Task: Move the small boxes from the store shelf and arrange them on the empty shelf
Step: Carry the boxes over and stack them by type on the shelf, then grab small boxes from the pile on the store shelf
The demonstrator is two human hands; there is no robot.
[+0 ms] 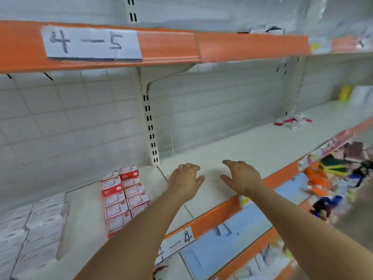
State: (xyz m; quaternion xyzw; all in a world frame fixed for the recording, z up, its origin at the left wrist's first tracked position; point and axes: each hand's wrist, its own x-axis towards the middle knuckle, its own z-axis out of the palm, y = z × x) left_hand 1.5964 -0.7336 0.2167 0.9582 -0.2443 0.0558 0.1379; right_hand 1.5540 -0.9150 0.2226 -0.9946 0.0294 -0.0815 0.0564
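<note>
Several small red-and-white boxes stand in two rows on the cream shelf, left of the slotted upright. My left hand hovers just right of those boxes, fingers relaxed and holding nothing. My right hand is a little further right over the bare shelf board, fingers spread and holding nothing. Both forearms reach in from the bottom of the view.
White cartons fill the shelf's left end. A few red-and-white packets lie far right on the same shelf. An orange-edged shelf labelled "4-5" hangs above. Blue packs and mixed goods sit on the shelves below.
</note>
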